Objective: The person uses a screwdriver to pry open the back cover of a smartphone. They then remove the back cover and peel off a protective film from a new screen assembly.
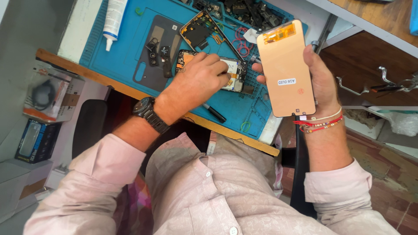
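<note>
Two hands split our work: right hand clasped the replacement screen upright for inspection, left hand curled onto the opened phone, steadying it mid-frame.

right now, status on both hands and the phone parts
Left hand down on opened phone on blue mat. Right hand holds screen panel upright, off the mat. Marker lies by left wrist.

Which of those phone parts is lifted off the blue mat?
The copper-coloured screen panel, held up in the right hand; the opened phone bodies lie flat on the mat.
</note>
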